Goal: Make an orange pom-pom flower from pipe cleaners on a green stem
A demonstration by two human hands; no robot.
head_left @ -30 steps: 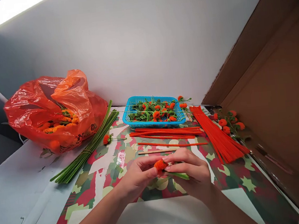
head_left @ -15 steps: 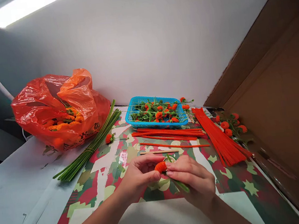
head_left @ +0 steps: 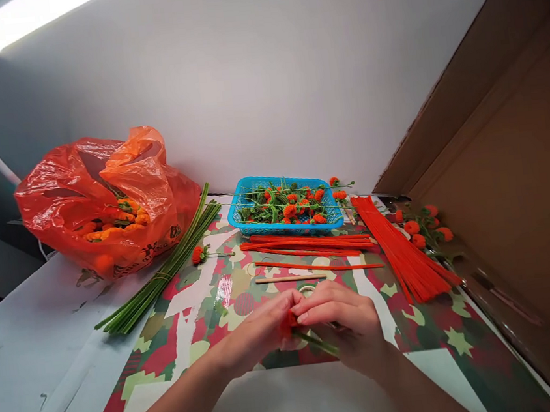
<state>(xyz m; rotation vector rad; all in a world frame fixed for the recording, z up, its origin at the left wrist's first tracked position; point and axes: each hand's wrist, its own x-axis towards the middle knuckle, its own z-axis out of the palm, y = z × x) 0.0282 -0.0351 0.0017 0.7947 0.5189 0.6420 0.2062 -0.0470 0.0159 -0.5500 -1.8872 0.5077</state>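
I see the left hand [head_left: 261, 330] and right hand [head_left: 346, 314] pinching the orange flower [head_left: 293, 318] between them — its green stem [head_left: 320, 344] slanting down rightward, nearer the right hand.

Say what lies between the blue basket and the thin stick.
Several red strips, then, nearer the stick, a single red strip, in the head view.

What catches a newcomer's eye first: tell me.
The shiny red bag, bulging at the left. Then the blue basket of flowers at back centre and the fan of red strips to its right. In front, the left hand and right hand meet around an orange flower.
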